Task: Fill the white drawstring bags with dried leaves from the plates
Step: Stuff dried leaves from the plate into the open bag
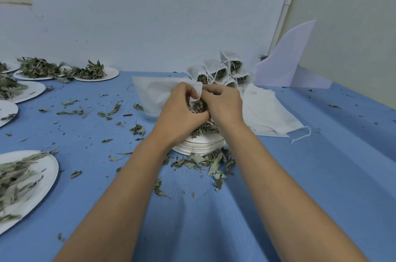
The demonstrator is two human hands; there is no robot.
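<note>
My left hand [182,109] pinches the rim of a white drawstring bag [198,92] and holds its mouth open above a stack of white plates [201,144]. My right hand [225,105] is curled around dried leaves [200,106] at the bag's mouth, fingers pushed in among them. More dried leaves lie on the top plate under both hands. Behind the hands stand several filled drawstring bags [225,70], leaning against the wall.
A pile of flat white bags [267,111] lies to the right, another white bag [150,92] to the left. Plates with dried leaves [25,178] [94,73] line the left side. Loose leaves [205,163] are scattered over the blue tablecloth [300,176]. A white board [287,62] leans at the back right.
</note>
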